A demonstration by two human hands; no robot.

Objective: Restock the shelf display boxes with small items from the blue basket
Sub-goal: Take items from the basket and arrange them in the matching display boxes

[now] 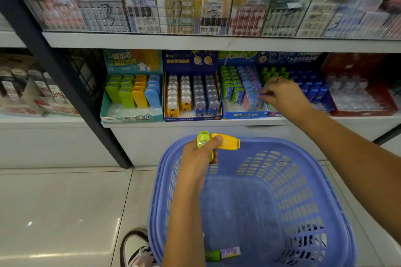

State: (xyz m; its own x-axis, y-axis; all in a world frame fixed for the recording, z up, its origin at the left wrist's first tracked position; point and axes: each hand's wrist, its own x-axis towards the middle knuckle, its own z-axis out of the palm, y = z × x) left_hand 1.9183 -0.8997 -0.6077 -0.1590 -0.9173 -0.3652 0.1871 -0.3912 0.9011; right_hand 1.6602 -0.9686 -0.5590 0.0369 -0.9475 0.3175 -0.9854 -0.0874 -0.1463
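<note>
Two small items, a green one [202,140] and a yellow one [227,141], sit clamped in the left hand [196,158] above the blue basket [338,208]. The right hand [282,93] pinches a purple item [261,93] at the blue display box [245,115] on the shelf [195,123].

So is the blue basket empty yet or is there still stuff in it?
Nearly empty. The blue basket shows a mostly bare floor, with one small green-and-purple item lying near its front edge.

The basket [256,191] stands on the floor [65,201] in the lower middle of the frame, before the shelf [195,122]. On the shelf, four display boxes [193,95] stand side by side. One small item [223,253] lies in the basket, at the bottom.
</note>
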